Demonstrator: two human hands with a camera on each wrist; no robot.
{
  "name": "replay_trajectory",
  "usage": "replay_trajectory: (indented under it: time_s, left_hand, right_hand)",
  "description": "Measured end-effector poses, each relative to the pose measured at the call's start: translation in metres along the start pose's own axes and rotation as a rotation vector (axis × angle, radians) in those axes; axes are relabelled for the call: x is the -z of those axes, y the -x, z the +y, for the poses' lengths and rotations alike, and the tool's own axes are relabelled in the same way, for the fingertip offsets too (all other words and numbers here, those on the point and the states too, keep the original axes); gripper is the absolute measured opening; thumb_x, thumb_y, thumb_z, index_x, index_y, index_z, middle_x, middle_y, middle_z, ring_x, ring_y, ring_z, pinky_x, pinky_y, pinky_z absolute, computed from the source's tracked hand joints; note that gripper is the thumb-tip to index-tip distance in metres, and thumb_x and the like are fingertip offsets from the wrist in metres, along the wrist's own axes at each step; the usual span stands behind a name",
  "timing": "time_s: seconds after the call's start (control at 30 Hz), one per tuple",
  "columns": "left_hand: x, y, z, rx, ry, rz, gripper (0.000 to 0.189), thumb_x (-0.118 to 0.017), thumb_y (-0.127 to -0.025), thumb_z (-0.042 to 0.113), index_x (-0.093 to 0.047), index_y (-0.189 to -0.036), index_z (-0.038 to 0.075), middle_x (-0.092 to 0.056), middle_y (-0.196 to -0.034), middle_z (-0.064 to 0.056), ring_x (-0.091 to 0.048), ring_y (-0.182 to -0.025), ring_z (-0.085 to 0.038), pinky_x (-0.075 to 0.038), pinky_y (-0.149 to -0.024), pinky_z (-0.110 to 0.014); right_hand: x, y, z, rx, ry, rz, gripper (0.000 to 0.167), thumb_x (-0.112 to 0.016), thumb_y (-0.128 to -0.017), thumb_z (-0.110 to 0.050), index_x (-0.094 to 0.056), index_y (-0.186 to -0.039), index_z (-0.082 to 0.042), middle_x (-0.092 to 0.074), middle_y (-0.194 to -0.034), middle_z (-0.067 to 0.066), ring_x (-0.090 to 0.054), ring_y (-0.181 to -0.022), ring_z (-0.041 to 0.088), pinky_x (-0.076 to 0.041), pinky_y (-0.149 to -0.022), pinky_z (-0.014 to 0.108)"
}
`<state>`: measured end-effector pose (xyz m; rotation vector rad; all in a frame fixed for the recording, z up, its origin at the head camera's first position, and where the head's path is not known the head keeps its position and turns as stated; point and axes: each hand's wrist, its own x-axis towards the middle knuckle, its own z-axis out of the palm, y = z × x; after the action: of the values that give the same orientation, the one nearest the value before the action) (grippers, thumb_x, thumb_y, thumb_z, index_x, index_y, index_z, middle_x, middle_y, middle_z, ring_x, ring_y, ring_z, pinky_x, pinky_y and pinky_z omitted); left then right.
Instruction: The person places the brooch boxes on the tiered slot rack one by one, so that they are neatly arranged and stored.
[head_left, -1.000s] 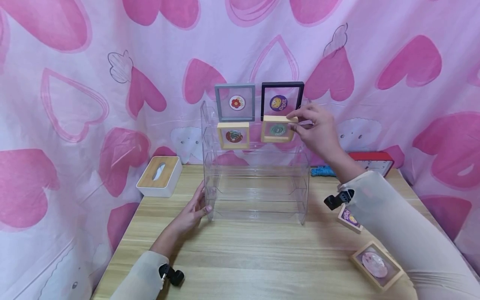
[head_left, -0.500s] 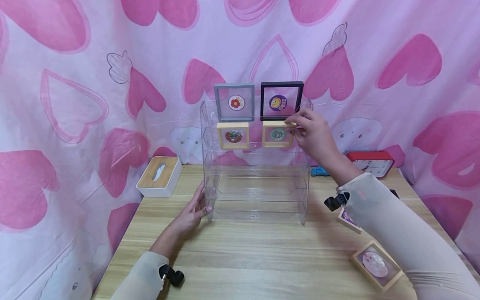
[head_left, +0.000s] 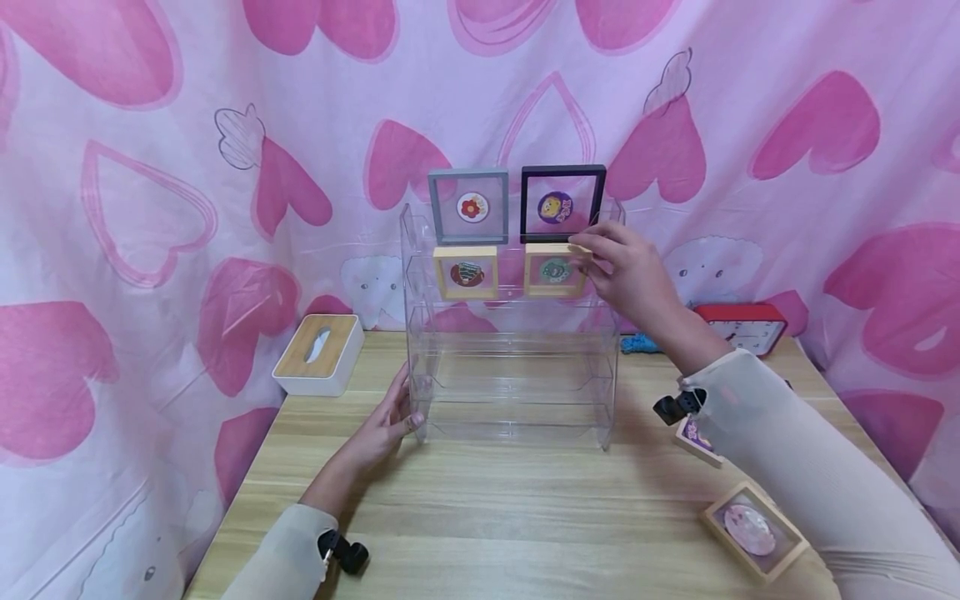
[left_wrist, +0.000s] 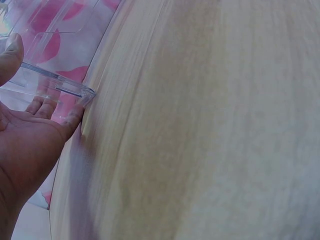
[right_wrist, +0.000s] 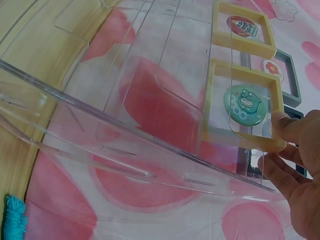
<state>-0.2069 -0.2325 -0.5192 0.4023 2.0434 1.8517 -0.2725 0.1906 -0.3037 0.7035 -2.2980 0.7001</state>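
Observation:
A clear acrylic tiered display rack point(head_left: 510, 431) stands on the table. My left hand point(head_left: 378, 431) grips its lower left side; in the left wrist view the thumb is on one side of the clear panel and the fingers on the other. On the second tier at right is a light wooden frame with a green round badge point(right_wrist: 246, 105). My right hand point(head_left: 633, 267) pinches this frame's upper right corner between thumb and fingers. Left of it stands a wooden frame with a brown badge point(head_left: 467, 272). A grey frame point(head_left: 469, 206) and a black frame point(head_left: 563, 203) stand on the top tier.
Two more wooden frames, one with a pink badge point(head_left: 750, 529) and one with a purple badge point(head_left: 697, 437), lie at right near my sleeve. Behind are a red clock point(head_left: 742, 327) and a blue yarn bundle point(head_left: 640, 343). A tissue box point(head_left: 318, 353) sits at left.
The green-badge frame has come down slightly and straightened, level with its neighbour. My right hand shifted a little with it, keeping its pinch. My left hand has stayed on the rack.

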Motion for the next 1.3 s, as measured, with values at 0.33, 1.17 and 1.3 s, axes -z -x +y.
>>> replay_trajectory:
  time_s: [0.33,1.17,1.3]
  left_hand:
    - [0.0,-0.001,0.001,-0.024,-0.001,-0.004,0.094,-0.052,-0.115,0.007,0.004,-0.175,0.052,0.008,-0.188,-0.016,0.007,-0.173,-0.046,-0.008,-0.136,-0.071]
    - [-0.002,-0.002,0.0,-0.03,0.033,-0.004,0.097,-0.054,-0.113,0.003,0.005,-0.176,0.047,0.008,-0.188,-0.016,0.007,-0.173,-0.046,-0.009,-0.136,-0.071]
    - [-0.002,-0.002,-0.001,-0.019,0.029,-0.001,0.097,-0.055,-0.113,0.005,0.004,-0.176,0.049,0.008,-0.188,-0.015,0.007,-0.174,-0.045,-0.01,-0.136,-0.071]
  right_hand:
    - [0.012,0.009,0.011,0.094,0.0,0.107,0.039,-0.09,-0.09,-0.002,-0.081,-0.127,-0.003,-0.076,-0.123,0.02,-0.073,-0.104,0.036,-0.06,-0.095,0.02]
    - [0.053,0.092,0.086,-0.151,0.085,-0.148,0.047,-0.09,-0.092,-0.008,-0.077,-0.138,-0.009,-0.074,-0.126,0.018,-0.075,-0.104,0.039,-0.057,-0.085,0.012]
    - [0.056,0.116,0.103,-0.188,0.123,-0.216,0.045,-0.089,-0.093,-0.009,-0.077,-0.137,-0.007,-0.075,-0.125,0.019,-0.075,-0.104,0.042,-0.068,-0.078,0.039]
